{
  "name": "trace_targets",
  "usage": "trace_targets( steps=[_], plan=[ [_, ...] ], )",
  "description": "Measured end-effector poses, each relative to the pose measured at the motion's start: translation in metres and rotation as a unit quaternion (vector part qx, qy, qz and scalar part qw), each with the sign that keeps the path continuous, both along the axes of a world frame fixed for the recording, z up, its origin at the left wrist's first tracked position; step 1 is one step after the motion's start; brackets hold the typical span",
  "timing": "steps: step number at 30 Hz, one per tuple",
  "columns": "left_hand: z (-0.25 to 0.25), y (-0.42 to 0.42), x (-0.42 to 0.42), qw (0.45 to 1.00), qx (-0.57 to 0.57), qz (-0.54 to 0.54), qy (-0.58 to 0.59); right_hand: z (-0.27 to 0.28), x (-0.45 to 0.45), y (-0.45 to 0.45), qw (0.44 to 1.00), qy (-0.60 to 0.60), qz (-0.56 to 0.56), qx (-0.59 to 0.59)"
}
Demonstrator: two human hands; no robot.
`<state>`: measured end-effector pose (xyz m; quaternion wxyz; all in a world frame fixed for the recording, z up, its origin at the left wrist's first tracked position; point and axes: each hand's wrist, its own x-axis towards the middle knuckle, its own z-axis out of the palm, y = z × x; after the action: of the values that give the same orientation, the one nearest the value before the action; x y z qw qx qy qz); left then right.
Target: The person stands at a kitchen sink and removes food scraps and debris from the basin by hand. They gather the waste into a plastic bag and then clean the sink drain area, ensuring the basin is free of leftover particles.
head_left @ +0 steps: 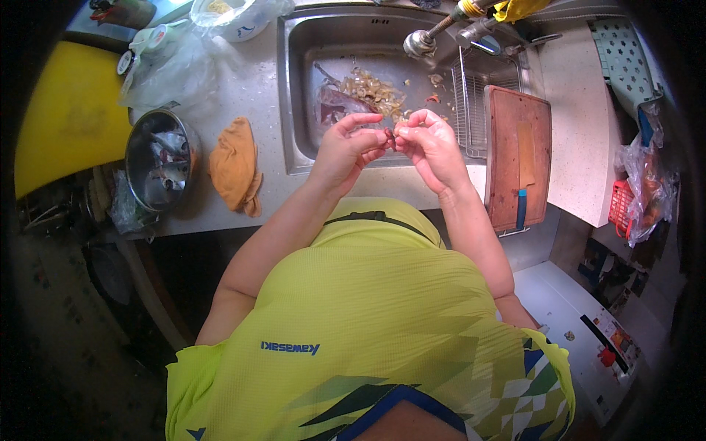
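Over the front edge of the steel sink (302,66), my left hand (350,139) pinches a small dark reddish piece of food (390,141) between thumb and fingers. My right hand (433,144) meets it from the other side, its thumb and fingertips closed on a paler bit of what seems the same piece. Beyond the hands, a pile of pale translucent food scraps (375,91) lies on the sink floor. Beside it is a clear plastic bag (345,105) with something dark red inside, partly hidden by my left hand.
A faucet (420,44) hangs over the sink near a wire rack (466,105). At right, a knife (522,206) lies on a wooden cutting board (502,165). Left are an orange cloth (234,165), a metal pot (194,160) of fish pieces, and plastic bags (176,71).
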<state>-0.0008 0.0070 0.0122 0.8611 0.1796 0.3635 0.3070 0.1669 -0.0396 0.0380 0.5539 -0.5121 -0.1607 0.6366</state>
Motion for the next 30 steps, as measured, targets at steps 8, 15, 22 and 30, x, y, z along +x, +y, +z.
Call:
trace_targets(
  steps=[8,15,22,30],
  plan=[
    [0.005,-0.001,0.004,0.985,0.137,0.002,0.104,0.012,-0.009,0.001,0.933,-0.345,0.075,0.075],
    [-0.001,-0.001,0.005,0.991,0.123,-0.004,0.056,0.001,-0.007,0.002,0.96,-0.264,0.057,0.067],
    [0.004,0.0,0.004,0.997,0.072,-0.005,0.014,-0.001,-0.007,0.001,0.985,-0.167,0.036,0.038],
    [-0.001,-0.001,0.006,0.984,0.156,-0.041,0.082,-0.009,-0.008,-0.002,0.955,-0.278,0.088,0.062]
  ],
)
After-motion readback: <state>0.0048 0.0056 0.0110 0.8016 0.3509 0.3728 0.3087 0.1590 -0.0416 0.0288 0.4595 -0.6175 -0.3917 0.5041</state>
